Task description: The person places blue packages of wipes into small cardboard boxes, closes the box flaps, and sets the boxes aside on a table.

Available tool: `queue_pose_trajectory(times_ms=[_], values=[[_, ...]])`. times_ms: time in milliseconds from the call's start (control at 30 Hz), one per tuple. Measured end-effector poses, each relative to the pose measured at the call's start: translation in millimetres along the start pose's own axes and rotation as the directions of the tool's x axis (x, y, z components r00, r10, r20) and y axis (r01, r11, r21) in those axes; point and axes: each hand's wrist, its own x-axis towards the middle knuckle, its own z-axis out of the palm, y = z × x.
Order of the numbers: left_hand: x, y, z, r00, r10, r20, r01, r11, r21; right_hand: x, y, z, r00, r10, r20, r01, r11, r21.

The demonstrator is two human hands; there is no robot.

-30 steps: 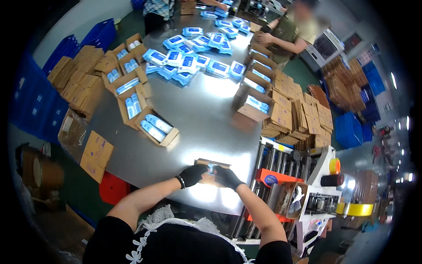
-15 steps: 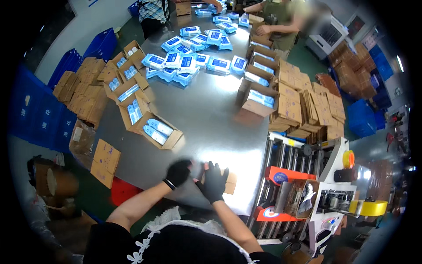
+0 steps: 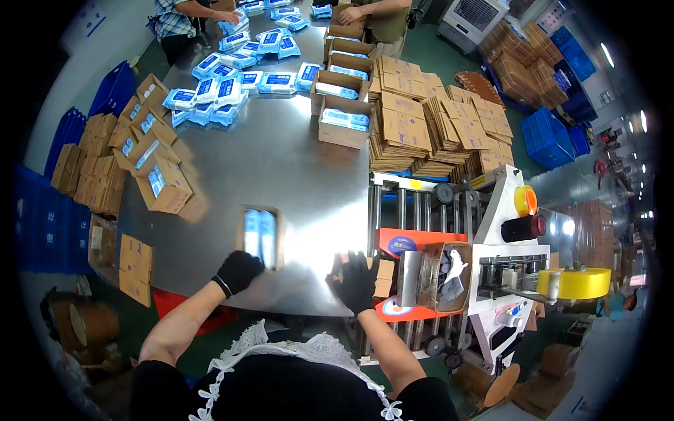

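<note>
Near the table's front, an open carton (image 3: pixel 279 242) holds blue-and-white wipes packs (image 3: pixel 260 231), blurred by motion. My left hand (image 3: pixel 239 274), in a black glove, has its fingers closed on the carton's near left side. My right hand (image 3: pixel 357 282), gloved too, has its fingers spread. It is against a small brown carton (image 3: pixel 383 276) at the table's right edge, by the taping machine (image 3: pixel 484 274); the hand hides part of this carton.
More filled open cartons stand in a left row (image 3: pixel 165 186) and a right row (image 3: pixel 344 123). Wipes packs (image 3: pixel 228 91) lie heaped at the far end, where two people work. Flattened cartons (image 3: pixel 404 126) are stacked right of the steel table (image 3: pixel 217 168).
The open carton has come away from the left row toward me, with my left hand now at it. My right hand and the small carton have moved right. The view has shifted.
</note>
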Motion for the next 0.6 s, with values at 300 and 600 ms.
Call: queue_pose_trajectory(times_ms=[300,600], values=[[6.1,-6.6,-51.8,0.868,0.249,-0.430,-0.182,0.964,0.191,-24.5,49.8,-33.9,1.000,0.017,-0.011,-0.017,0.999,-0.031],[6.4,23.4,-4.4,0.912,-0.302,-0.278,0.155,0.880,-0.449,94.1,-60.3,-6.0,0.819,-0.530,0.221,0.383,0.791,0.477]])
